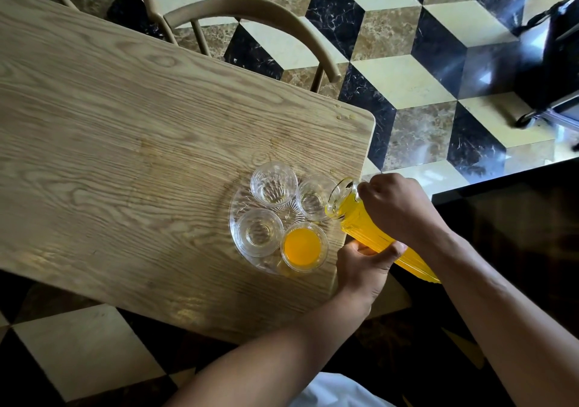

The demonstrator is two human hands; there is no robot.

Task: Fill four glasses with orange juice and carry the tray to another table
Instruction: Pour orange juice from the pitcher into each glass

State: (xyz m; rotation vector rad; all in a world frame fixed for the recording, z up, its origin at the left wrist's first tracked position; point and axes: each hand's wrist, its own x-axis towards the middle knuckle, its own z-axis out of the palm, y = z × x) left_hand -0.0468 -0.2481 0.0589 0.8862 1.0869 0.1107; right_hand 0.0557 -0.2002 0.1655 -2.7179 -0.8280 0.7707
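Note:
A round clear glass tray (241, 200) lies near the right end of the wooden table (125, 124) with four glasses on it. The near right glass (303, 247) is full of orange juice. The far left glass (273, 183), the near left glass (258, 233) and the far right glass (313, 200) look empty. A ribbed glass jug of orange juice (363, 221) is tilted, its mouth over the far right glass. My right hand (398, 206) grips the jug near its neck. My left hand (363, 265) holds the jug's body from below.
Two curved-back chairs (250, 15) stand along the table's far side. A few drops (343, 115) lie at the table's far right corner. A dark counter (517, 234) stands to the right, and a black wheeled object (551, 62) is on the patterned floor.

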